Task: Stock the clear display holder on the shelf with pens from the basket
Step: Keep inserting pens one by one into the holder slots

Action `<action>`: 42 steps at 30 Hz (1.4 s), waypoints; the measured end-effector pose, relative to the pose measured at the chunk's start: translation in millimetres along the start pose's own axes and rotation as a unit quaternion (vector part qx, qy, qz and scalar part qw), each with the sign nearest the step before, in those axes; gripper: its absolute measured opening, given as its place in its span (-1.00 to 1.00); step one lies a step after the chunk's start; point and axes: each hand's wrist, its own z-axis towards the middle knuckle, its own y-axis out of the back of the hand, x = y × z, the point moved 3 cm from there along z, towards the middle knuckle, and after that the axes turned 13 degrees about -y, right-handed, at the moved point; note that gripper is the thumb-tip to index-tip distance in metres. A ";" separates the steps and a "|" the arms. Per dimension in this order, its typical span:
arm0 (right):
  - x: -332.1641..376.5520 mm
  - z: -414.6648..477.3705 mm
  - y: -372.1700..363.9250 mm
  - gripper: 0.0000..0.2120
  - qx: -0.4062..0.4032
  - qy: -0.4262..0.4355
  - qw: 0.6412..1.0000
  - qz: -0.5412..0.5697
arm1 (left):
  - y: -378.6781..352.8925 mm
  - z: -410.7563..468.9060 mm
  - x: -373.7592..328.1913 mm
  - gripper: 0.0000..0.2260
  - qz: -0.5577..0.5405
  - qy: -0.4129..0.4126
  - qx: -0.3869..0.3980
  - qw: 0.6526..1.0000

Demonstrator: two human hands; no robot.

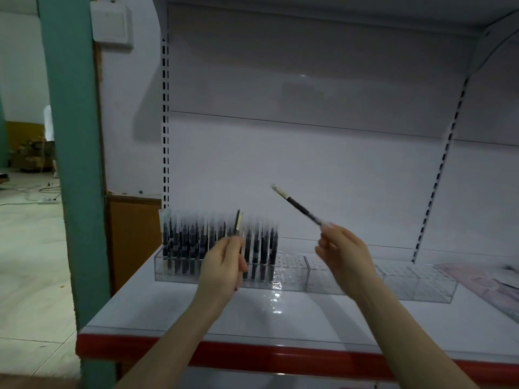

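A long clear display holder [407, 282] lies across the white shelf [295, 318]. Its left part is packed with several upright black pens [191, 242]; the middle and right slots hold none. My left hand [222, 265] grips a black pen [239, 223] almost upright in front of the stocked rows. My right hand [344, 254] pinches another black pen [295, 204] by one end, with the pen slanting up to the left above the holder's middle. The basket is out of view.
The shelf has a red front edge [252, 355] and a white back panel with slotted uprights [165, 136]. A pinkish packet [488, 282] lies at the shelf's right end. A green post [75, 164] stands left of the shelf unit, with cables on the floor beyond it.
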 end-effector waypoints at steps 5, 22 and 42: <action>19.8 16.3 8.1 -0.96 -0.030 0.019 0.996 0.077 | -6.4 -23.3 30.9 -0.79 0.066 0.028 0.033 0.997; 17.0 57.9 -41.2 -0.93 -0.092 0.198 0.916 -0.336 | -1.3 -27.7 45.0 -0.81 0.115 0.009 0.041 0.992; -3.3 69.7 -36.4 -0.63 -0.078 0.133 0.864 -0.480 | -0.8 -28.7 37.4 -0.84 0.093 0.004 0.056 0.994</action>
